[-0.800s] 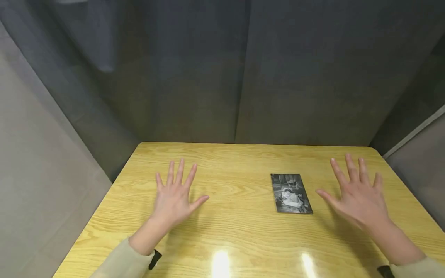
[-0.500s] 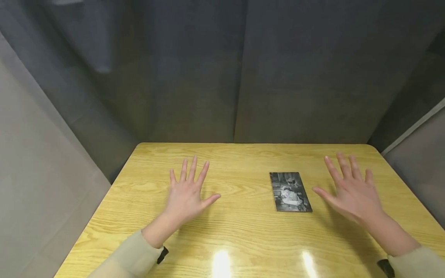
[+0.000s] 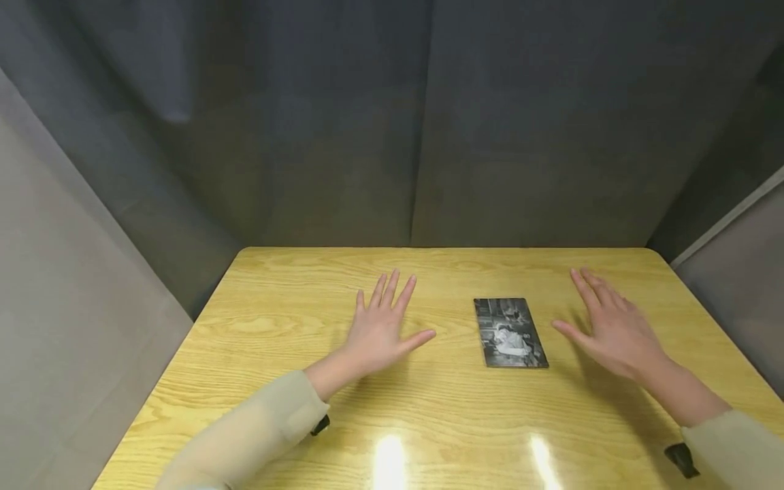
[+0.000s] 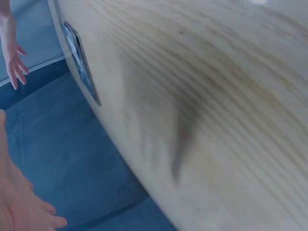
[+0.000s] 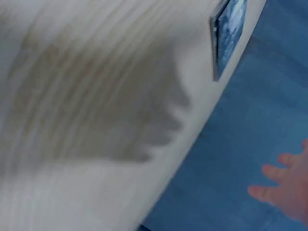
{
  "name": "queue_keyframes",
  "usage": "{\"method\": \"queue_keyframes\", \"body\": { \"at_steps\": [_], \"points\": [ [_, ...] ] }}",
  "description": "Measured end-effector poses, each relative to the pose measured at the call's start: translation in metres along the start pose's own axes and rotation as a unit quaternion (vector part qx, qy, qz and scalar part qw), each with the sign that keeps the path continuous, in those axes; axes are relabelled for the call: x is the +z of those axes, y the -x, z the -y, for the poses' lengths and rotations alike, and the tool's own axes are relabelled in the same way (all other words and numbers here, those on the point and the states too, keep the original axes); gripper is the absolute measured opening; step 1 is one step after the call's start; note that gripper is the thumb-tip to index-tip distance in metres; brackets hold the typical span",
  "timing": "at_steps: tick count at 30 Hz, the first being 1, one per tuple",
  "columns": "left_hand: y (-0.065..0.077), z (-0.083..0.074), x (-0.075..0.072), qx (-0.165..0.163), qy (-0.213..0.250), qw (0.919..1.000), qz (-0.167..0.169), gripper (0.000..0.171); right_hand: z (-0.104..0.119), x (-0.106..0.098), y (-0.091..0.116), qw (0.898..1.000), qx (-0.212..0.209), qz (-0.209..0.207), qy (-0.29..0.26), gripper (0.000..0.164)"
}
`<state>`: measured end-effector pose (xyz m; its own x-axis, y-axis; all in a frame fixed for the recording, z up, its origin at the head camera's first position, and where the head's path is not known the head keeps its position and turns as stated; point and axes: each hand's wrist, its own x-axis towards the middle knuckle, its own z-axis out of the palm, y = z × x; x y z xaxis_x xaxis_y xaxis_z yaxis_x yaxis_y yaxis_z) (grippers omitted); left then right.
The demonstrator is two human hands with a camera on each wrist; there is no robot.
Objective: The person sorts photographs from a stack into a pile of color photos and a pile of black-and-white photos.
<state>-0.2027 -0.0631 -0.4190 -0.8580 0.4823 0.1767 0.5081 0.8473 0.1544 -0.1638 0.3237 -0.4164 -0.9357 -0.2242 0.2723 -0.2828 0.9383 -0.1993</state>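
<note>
A flat rectangular piece with a black-and-white picture lies on the wooden table, right of centre; the right wrist view shows its thin edge, which looks layered. To its left my left hand hovers over the table, fingers spread and thumb pointing toward the picture. My right hand hovers on the other side, its thumb close to the picture's right edge but apart from it. Both hands hold nothing. In the left wrist view, part of the left hand shows at the lower left, with the right hand beyond.
The light wooden table has rounded far corners and bright glare spots near the front. Dark grey curtain panels stand behind it, and a lighter grey panel flanks the left side.
My left hand has moved right, toward the picture piece. My right hand has shifted slightly left, its fingers drawn closer together. The picture piece stays in place on the table.
</note>
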Motion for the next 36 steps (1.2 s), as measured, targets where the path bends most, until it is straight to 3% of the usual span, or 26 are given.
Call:
{"method": "queue_keyframes", "body": {
  "at_steps": [3,9,18,25,36],
  "points": [
    [-0.008,-0.008,0.009,-0.008,0.060,0.9981,0.004,0.093,-0.002,0.006,0.000,0.998,0.012,0.020,-0.058,0.093],
    [-0.023,-0.026,0.027,-0.030,0.159,0.9865,0.026,0.094,-0.005,0.017,0.000,0.985,0.055,0.058,-0.151,0.091],
    [-0.046,-0.047,0.050,-0.042,0.245,0.9669,0.056,0.099,-0.017,0.029,-0.002,0.973,0.058,0.085,-0.205,0.091],
    [-0.054,-0.061,0.069,-0.042,0.263,0.9591,0.096,0.105,-0.022,0.042,0.002,0.970,0.027,0.097,-0.219,0.093],
    [-0.057,-0.072,0.091,-0.031,0.217,0.9693,0.112,0.106,-0.015,0.061,0.006,0.969,0.014,0.118,-0.219,0.086]
  ]
}}
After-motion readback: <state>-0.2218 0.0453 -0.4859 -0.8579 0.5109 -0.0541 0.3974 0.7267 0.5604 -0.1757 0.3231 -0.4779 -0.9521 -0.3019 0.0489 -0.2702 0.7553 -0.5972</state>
